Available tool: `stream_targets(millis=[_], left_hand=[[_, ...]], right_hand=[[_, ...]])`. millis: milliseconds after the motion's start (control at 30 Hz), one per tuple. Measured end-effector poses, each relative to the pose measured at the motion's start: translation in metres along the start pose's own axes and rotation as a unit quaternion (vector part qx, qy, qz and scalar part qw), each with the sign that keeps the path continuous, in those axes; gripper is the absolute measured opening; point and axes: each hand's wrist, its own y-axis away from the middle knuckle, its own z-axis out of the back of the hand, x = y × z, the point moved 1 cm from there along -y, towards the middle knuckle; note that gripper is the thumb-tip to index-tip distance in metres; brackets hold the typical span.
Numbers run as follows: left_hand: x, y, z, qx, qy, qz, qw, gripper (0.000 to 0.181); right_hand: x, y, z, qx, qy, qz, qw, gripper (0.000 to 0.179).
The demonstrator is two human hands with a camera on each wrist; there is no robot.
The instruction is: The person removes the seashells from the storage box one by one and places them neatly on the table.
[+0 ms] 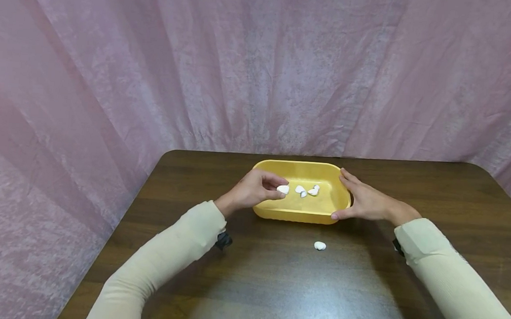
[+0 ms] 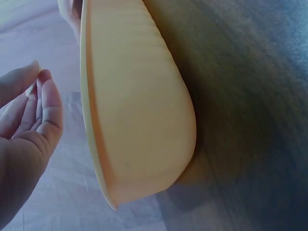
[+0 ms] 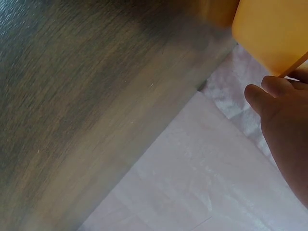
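Observation:
My left hand (image 1: 255,186) pinches a small white seashell (image 1: 283,189) between thumb and fingertips, above the left part of a yellow plastic basin (image 1: 296,215). Seen from the left wrist, the left hand (image 2: 31,110) is beside the basin's rim (image 2: 89,115), with only a sliver of the shell (image 2: 30,90) showing. My right hand (image 1: 368,199) holds the basin's right end, thumb at the front corner and fingers at the back. In the right wrist view, its fingers (image 3: 272,89) meet the rim. Several white shells (image 1: 300,189) lie on the basin floor.
One more white shell (image 1: 319,245) lies on the dark wooden table (image 1: 269,274), in front of the basin. Pink curtains (image 1: 297,73) hang behind the table's far edge and along its left side.

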Motion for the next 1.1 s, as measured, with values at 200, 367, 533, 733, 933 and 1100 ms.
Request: stream_targets(millis=[200, 367, 533, 733, 933, 1100], left_hand=[[0.0, 0.009, -0.001, 0.012, 0.026, -0.017, 0.9995, 0.03], [0.0, 0.017, -0.005, 0.024, 0.055, -0.024, 0.9979, 0.029], [0.001, 0.023, -0.01, 0.042, 0.081, -0.02, 0.9956, 0.028], [0.002, 0.031, -0.016, 0.075, 0.125, -0.022, 0.9891, 0.028], [0.006, 0.037, -0.025, 0.103, 0.149, -0.009, 0.9835, 0.03], [0.011, 0.043, -0.038, 0.115, 0.155, 0.0, 0.9813, 0.03]], right_hand=[[0.0, 0.0, 0.0, 0.002, -0.001, 0.0, 1.0, 0.121], [0.0, 0.0, 0.0, 0.001, -0.004, -0.003, 1.0, 0.121], [0.0, 0.0, 0.0, 0.0, -0.006, -0.002, 1.0, 0.121], [0.0, -0.001, 0.001, 0.002, -0.002, -0.003, 1.0, 0.121], [-0.001, -0.001, 0.001, 0.005, -0.001, -0.008, 1.0, 0.121], [0.0, 0.0, 0.001, 0.003, -0.003, -0.007, 1.0, 0.12]])
